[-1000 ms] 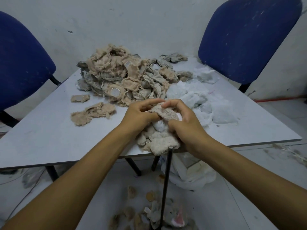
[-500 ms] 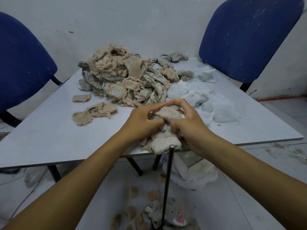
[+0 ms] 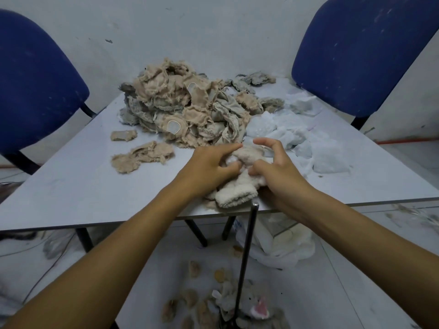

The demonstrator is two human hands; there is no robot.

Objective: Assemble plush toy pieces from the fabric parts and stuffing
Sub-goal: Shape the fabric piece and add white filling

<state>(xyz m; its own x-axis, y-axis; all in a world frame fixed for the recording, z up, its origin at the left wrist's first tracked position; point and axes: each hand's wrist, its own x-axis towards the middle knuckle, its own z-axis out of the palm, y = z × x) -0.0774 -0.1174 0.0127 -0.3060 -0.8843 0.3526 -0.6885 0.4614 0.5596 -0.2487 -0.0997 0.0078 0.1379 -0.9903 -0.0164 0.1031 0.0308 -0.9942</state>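
One cream plush piece [image 3: 240, 188] lay at the near edge of the worktop [image 3: 71, 186], held between both hands and part-filled by the look of it: its lower end was plump and rounded, while white stuffing showed at the upper opening. Left hand [image 3: 209, 167] had its grip closed on the piece, thumb and forefinger pinching fabric beside the opening. Right hand [image 3: 275, 169] gripped the piece lower down with the thumb, its forefinger arched above the opening; whether that finger touched the stuffing could not be told. Judged mid-stuffing on this piece, closing not yet done. Remaining work looked large: a tall heap of unfilled tan and grey fabric parts [image 3: 190, 110] sat at the far side of the worktop, a few loose tan pieces [image 3: 142, 156] to the left, and the white stuffing pile [image 3: 299, 141] just behind the hands. Several pieces [image 3: 228, 307] lay on the floor below; finished or dropped, could not be told.
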